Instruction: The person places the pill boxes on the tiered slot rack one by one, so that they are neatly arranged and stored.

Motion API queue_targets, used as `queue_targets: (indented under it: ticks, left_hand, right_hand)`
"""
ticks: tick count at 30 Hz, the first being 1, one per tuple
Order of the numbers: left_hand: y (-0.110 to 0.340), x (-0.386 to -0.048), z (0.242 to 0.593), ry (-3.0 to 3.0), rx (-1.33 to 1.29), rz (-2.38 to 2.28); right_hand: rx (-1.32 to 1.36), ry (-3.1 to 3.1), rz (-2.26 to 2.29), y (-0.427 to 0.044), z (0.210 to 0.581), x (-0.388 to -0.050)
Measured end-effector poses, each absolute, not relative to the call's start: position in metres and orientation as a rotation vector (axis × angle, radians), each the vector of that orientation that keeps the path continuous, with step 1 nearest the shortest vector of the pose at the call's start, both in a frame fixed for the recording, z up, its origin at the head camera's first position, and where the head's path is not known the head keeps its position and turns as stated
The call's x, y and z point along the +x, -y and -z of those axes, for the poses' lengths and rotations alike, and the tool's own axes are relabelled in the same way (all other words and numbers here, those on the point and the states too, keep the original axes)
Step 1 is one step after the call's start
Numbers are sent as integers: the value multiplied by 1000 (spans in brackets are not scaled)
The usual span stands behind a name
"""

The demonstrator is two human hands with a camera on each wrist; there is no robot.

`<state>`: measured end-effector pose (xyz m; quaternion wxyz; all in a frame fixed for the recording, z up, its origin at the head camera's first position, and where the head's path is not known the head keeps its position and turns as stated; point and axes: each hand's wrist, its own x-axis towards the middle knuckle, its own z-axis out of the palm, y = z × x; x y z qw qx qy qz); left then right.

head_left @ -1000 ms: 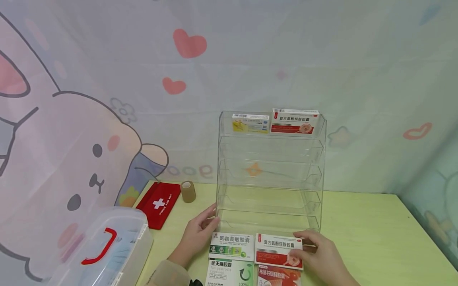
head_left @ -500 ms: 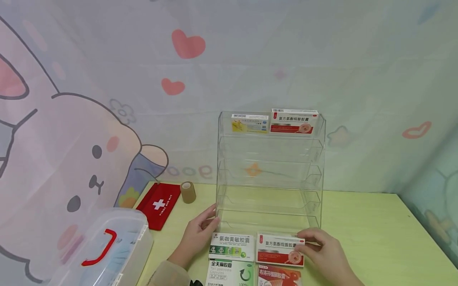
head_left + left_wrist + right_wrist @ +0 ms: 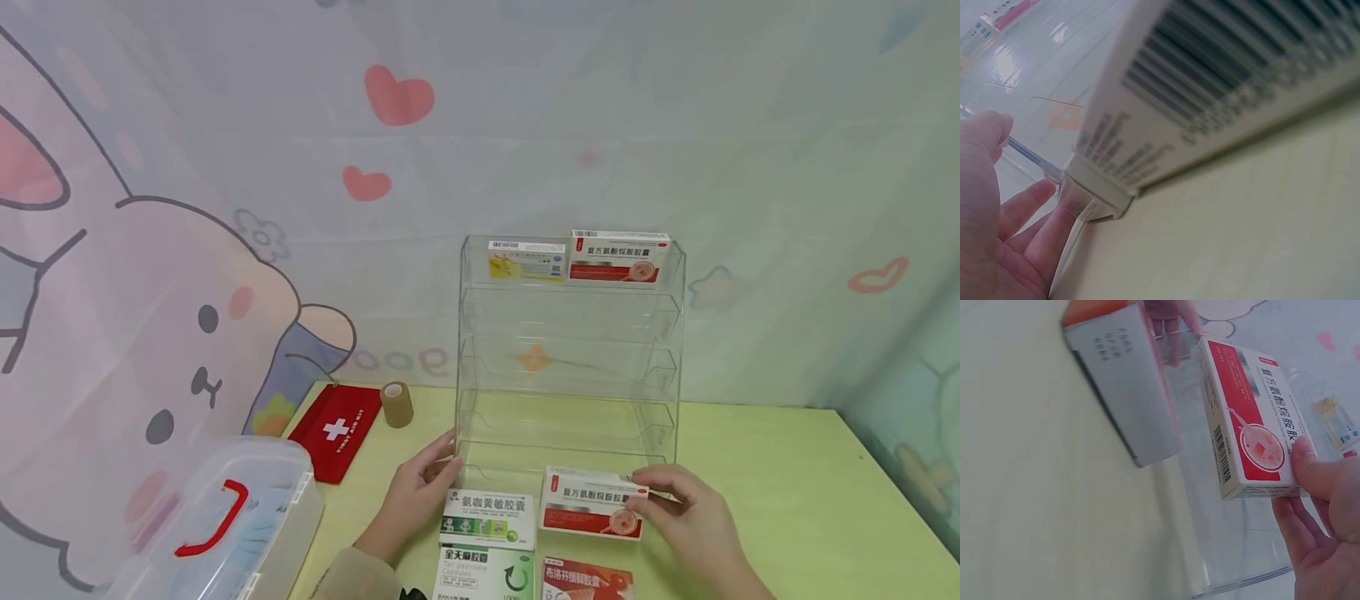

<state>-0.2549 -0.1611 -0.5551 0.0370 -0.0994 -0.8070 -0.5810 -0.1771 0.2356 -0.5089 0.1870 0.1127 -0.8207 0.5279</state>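
Note:
My right hand (image 3: 693,512) pinches the right end of a white-and-red medicine box (image 3: 592,503), thumb on its printed face. The box is raised, tilted, before the lowest tier of a clear acrylic display rack (image 3: 570,375); the right wrist view shows this medicine box (image 3: 1254,419) close up. With thumb and fingers, my left hand (image 3: 416,492) grips the rack's lower left edge, also seen in the left wrist view around the rack's edge (image 3: 1035,156). Below the rack lie a white-and-green medicine box (image 3: 489,518), a green capsule box (image 3: 486,573) and a red medicine box (image 3: 587,578).
In the rack's top tier stand a small yellow-and-white box (image 3: 527,261) and another white-and-red box (image 3: 619,257). To the left are a brown tape roll (image 3: 397,406), a red first aid pouch (image 3: 337,433) and a translucent case (image 3: 292,533) with a red handle.
My right hand has lifted the white-and-red medicine box off the row, slightly up and right, leaving a gap above the red box. My left hand stays at the rack.

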Motion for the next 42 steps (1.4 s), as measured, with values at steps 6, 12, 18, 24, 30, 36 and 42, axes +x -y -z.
queue_targets:
  ticks: [6,12,18,24,30,36,42]
  left_hand:
    - [162,-255,556,2464,-306,1785]
    - [160,-256,554,2472,-312,1793]
    - [159,-256,555,2464,-315,1812]
    - [159,-255,553,2457,-309,1823]
    - [160,-255,554,2465,-314,1809]
    - [160,-255,555,2478,-300,1781]
    - [159,-254,553,2483,-288,1777]
  right_hand:
    - [373,2176,-1486,-232,494,-190]
    - [381,2098,-1470,-227,462,-207]
    - [393,2090,-1385,-218,430,-224]
    - [406,2055,-1372,-212,405,-242]
    - [401,2003,-1341,-207,383,-260]
    - [414,1982,-1303,-201,361,-273]
    - [399,1953,-1318,-192,344,-287]
